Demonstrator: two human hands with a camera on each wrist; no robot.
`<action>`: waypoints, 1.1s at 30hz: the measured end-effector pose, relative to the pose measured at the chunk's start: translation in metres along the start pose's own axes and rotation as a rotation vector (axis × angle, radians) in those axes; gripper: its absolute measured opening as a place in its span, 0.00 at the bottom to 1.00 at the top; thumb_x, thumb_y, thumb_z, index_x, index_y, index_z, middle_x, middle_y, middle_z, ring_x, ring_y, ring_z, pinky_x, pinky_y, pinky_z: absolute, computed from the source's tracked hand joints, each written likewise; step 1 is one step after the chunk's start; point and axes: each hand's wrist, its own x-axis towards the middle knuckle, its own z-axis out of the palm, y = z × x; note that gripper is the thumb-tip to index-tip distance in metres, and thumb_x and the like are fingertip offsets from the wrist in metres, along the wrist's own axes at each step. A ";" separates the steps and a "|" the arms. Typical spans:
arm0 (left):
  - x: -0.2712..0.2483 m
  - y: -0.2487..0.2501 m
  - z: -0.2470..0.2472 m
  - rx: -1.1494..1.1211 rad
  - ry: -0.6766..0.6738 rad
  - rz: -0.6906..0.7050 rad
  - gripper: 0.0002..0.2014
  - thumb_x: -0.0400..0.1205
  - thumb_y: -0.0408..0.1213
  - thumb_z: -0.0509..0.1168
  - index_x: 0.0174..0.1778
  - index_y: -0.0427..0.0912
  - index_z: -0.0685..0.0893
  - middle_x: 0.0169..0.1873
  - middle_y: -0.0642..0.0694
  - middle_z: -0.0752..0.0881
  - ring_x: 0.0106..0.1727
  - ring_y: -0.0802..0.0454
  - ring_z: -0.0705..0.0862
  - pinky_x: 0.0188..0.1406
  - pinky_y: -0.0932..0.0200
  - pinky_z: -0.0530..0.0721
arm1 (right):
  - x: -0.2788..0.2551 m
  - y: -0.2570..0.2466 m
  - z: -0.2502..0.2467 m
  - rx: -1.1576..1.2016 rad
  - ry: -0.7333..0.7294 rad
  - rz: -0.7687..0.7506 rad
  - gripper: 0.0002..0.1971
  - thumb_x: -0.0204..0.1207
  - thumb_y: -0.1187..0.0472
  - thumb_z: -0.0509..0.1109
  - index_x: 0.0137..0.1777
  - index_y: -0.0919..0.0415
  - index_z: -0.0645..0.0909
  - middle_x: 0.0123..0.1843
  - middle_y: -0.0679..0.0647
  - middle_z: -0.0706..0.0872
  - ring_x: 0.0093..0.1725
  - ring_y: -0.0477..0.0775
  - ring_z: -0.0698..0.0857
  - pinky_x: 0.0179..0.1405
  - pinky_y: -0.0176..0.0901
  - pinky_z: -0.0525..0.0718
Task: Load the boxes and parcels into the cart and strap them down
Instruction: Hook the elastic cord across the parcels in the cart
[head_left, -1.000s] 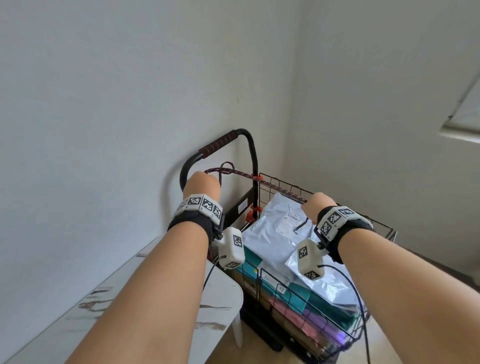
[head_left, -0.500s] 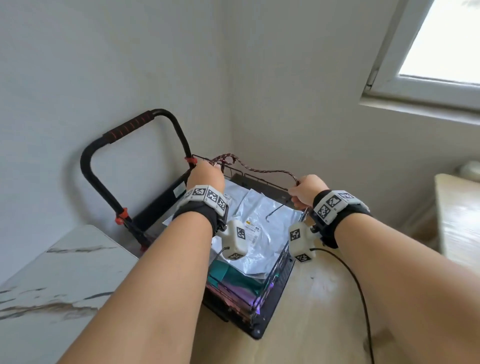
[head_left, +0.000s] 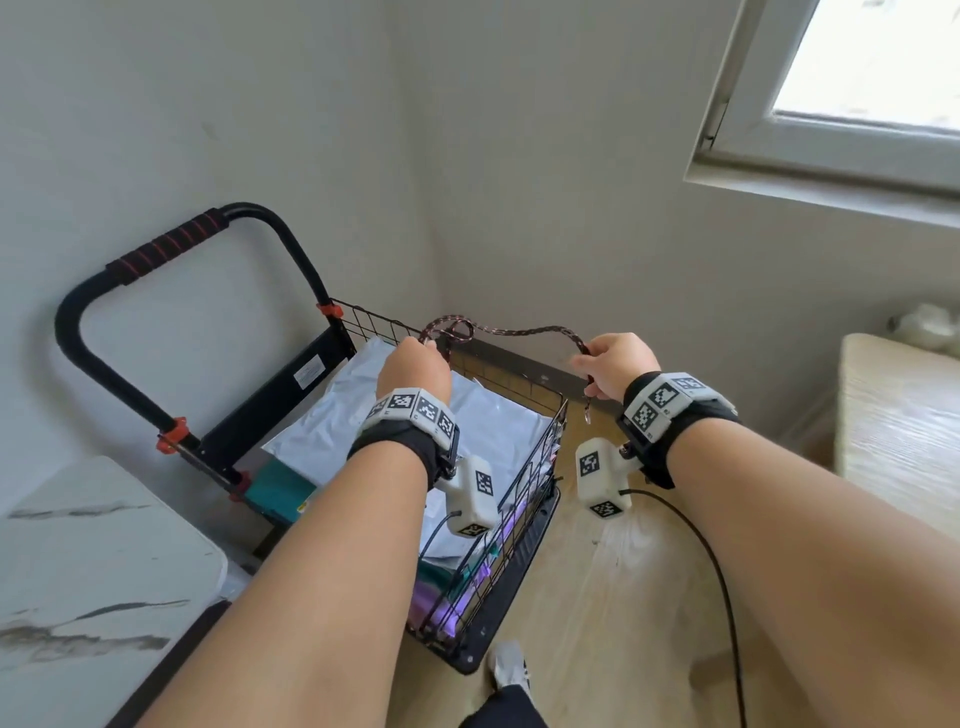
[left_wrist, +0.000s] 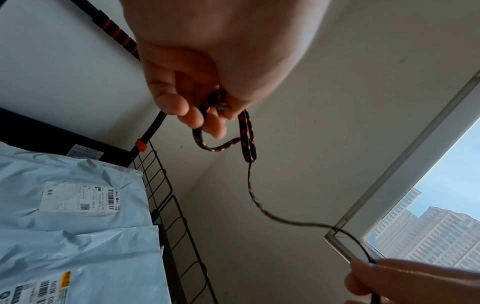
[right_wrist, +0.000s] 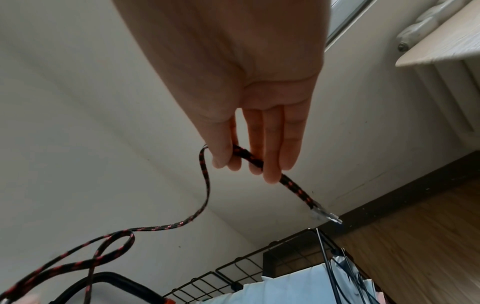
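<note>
The left hand (head_left: 415, 364) pinches one looped end of the black-red cord (head_left: 519, 330), and the right hand (head_left: 615, 364) pinches the other end near its metal hook (right_wrist: 324, 216). Below both grips stands the wire cart (head_left: 540, 457), with grey parcels (head_left: 498, 431) inside.

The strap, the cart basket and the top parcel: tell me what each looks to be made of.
Strap: braided fabric cord, black with red flecks, matte; the weave shows, and it sags limp between the left hand and right hand. Its end glints, likely metal.
Cart basket: thin wire grid, black coated, probably steel.
Top parcel: pale plastic mailer, slightly glossy and creased, with a paper label.
</note>
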 end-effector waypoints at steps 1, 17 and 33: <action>0.008 0.003 0.004 0.001 -0.001 -0.006 0.20 0.89 0.44 0.49 0.66 0.33 0.76 0.64 0.35 0.82 0.65 0.37 0.80 0.58 0.48 0.77 | 0.008 0.001 0.000 0.008 0.000 0.002 0.06 0.80 0.55 0.69 0.49 0.56 0.84 0.39 0.52 0.87 0.40 0.55 0.90 0.42 0.47 0.89; 0.129 0.015 0.052 -0.013 -0.085 -0.039 0.16 0.87 0.38 0.51 0.64 0.32 0.77 0.59 0.34 0.83 0.61 0.35 0.82 0.59 0.47 0.79 | 0.146 -0.044 0.036 -0.147 -0.086 -0.002 0.06 0.77 0.61 0.72 0.45 0.62 0.89 0.45 0.59 0.92 0.48 0.58 0.90 0.54 0.52 0.89; 0.232 0.005 0.091 -0.226 0.027 -0.369 0.21 0.88 0.47 0.49 0.71 0.40 0.73 0.53 0.40 0.89 0.54 0.42 0.87 0.55 0.43 0.85 | 0.287 -0.079 0.110 -0.090 -0.315 -0.052 0.10 0.79 0.58 0.68 0.40 0.61 0.87 0.43 0.61 0.91 0.35 0.54 0.85 0.49 0.53 0.88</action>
